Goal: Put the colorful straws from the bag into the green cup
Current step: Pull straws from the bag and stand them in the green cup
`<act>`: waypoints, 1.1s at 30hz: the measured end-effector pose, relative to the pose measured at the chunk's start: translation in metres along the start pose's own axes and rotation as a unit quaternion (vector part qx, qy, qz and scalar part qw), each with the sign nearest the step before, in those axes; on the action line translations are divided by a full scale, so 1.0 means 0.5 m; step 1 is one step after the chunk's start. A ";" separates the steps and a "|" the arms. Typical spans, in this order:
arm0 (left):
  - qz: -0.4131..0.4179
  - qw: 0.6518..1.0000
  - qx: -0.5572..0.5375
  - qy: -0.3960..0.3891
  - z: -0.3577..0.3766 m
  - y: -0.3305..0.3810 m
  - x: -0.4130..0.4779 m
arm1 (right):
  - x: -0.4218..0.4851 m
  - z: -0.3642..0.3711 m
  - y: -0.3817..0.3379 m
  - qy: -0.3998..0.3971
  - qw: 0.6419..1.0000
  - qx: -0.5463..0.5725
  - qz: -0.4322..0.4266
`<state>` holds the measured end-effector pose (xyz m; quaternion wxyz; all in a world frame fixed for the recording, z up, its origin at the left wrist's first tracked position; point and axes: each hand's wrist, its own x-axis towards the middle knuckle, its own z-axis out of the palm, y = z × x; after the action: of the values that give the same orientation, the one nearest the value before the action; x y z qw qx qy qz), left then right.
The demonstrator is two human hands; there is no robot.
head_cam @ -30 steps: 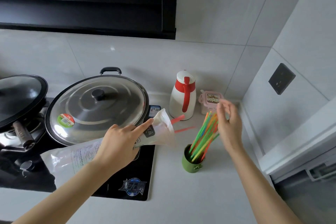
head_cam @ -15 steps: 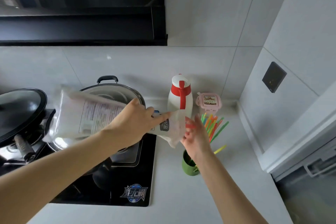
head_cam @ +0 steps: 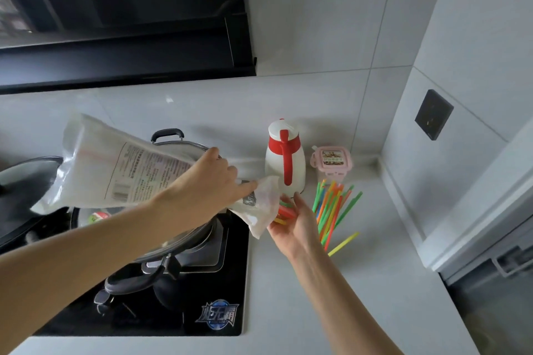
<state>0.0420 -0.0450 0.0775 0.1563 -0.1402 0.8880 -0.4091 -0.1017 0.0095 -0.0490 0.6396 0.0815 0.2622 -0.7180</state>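
My left hand (head_cam: 215, 181) grips the clear plastic bag (head_cam: 115, 167) near its mouth and holds it tilted, mouth down to the right, over the stove. My right hand (head_cam: 294, 222) is cupped palm-up right under the bag's mouth, with a few red, green and yellow straw ends (head_cam: 284, 212) lying across its fingers. A bundle of colorful straws (head_cam: 331, 210) fans upward just right of that hand. The green cup is hidden behind my right hand and wrist. One yellow straw (head_cam: 343, 243) pokes out low to the right.
A white and red thermos jug (head_cam: 284, 158) and a small pink lidded box (head_cam: 331, 161) stand at the back of the grey counter (head_cam: 360, 297). A lidded steel wok (head_cam: 173, 228) sits on the black stove (head_cam: 202, 297). A wall rises at the right.
My left hand has lifted the bag higher and tipped its mouth down. My right hand left the straws in the cup, moved left under the bag's mouth, and now has straws on it.
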 end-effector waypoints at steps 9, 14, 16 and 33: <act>-0.146 0.976 -0.162 0.015 0.028 0.045 -0.031 | -0.025 0.000 -0.015 -0.091 0.991 -0.101 0.007; -0.166 0.966 -0.192 0.037 0.027 0.082 -0.029 | -0.027 0.035 -0.016 -0.099 0.984 -0.142 -0.028; -0.196 0.953 -0.225 0.059 0.028 0.097 -0.038 | -0.026 0.031 -0.024 -0.083 0.982 -0.162 -0.042; -0.262 0.854 -0.437 0.104 0.019 0.177 -0.072 | -0.050 0.019 -0.095 -0.014 0.983 -0.144 -0.117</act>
<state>0.0677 0.0175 0.0095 -0.1272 -0.3786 0.9166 -0.0165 -0.1410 0.0290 -0.0168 0.5596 -0.0530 0.3610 -0.7441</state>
